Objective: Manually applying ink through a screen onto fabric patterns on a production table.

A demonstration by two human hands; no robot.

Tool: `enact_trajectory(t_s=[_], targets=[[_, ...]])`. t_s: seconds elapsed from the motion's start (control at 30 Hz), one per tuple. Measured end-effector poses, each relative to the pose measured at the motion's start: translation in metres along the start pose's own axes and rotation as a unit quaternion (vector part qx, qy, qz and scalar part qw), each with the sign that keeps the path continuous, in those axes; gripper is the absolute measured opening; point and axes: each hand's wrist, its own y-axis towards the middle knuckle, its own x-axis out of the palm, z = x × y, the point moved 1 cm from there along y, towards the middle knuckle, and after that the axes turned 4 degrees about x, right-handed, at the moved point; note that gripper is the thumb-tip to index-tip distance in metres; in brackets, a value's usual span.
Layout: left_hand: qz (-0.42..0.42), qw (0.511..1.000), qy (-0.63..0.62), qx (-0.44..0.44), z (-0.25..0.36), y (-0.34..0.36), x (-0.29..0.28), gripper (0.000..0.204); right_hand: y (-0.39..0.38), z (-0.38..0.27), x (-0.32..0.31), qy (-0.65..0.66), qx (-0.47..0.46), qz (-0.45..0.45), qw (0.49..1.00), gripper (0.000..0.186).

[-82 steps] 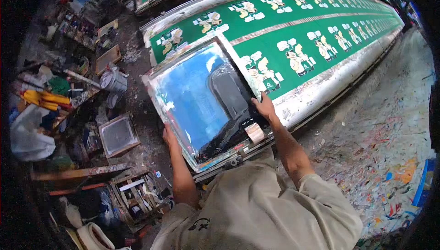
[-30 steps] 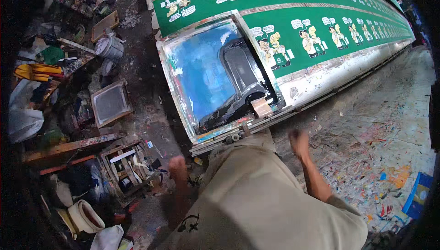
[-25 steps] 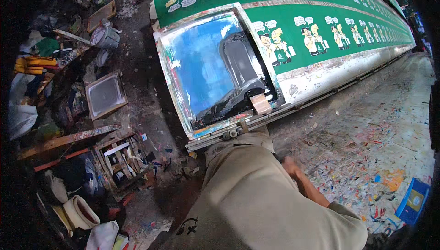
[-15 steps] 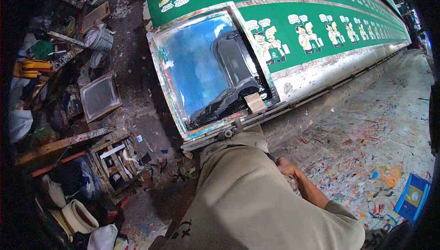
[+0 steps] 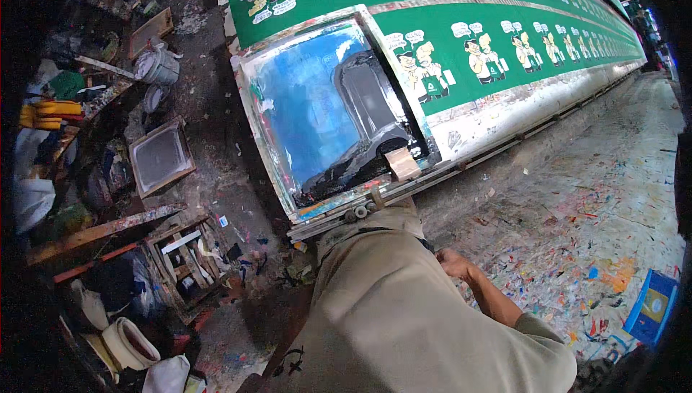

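One hand of the person shows: the bare right hand (image 5: 453, 263), low at four o'clock, just beside the right hip of the beige short-sleeved shirt (image 5: 404, 314). Its fingers look curled inward; whether they grip something cannot be told, nor whether they touch the clothing. The left hand is out of view, so its fingers cannot be told either.

At twelve o'clock, directly in front of the waist and apart from the right hand, the rectangular printing screen with a pale, paint-stained frame (image 5: 262, 127) lies on the near end of the long white-edged table (image 5: 497, 120). Its blue mesh (image 5: 303, 104) carries thick black ink (image 5: 346, 173) along the near edge, and a dark grey rounded patch runs up the right side. A pale wooden block (image 5: 402, 164) sits at the screen's four o'clock corner.

Toward two o'clock, green sheeting (image 5: 476, 32) with two rows of cartoon pairs stretches down the table. At nine o'clock a wood-framed grey mesh panel (image 5: 162, 155) lies on the floor; at ten stands a grey-white bucket (image 5: 156, 67). Near four, further out, is a flat blue packet (image 5: 652, 306).
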Motion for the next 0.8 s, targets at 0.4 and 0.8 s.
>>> enact_trajectory(t_s=[0.4, 0.8], targets=[[-0.065, 0.998, -0.024, -0.007, 0.000, -0.005, -0.018, 0.024, 0.000, 0.015, -0.004, 0.006, 0.024, 0.037, 0.999, 0.025], [-0.120, 0.991, -0.049, -0.015, 0.004, 0.004, -0.044, 0.024, 0.002, -0.007, 0.018, 0.195, 0.058, 0.103, 0.974, 0.006]])
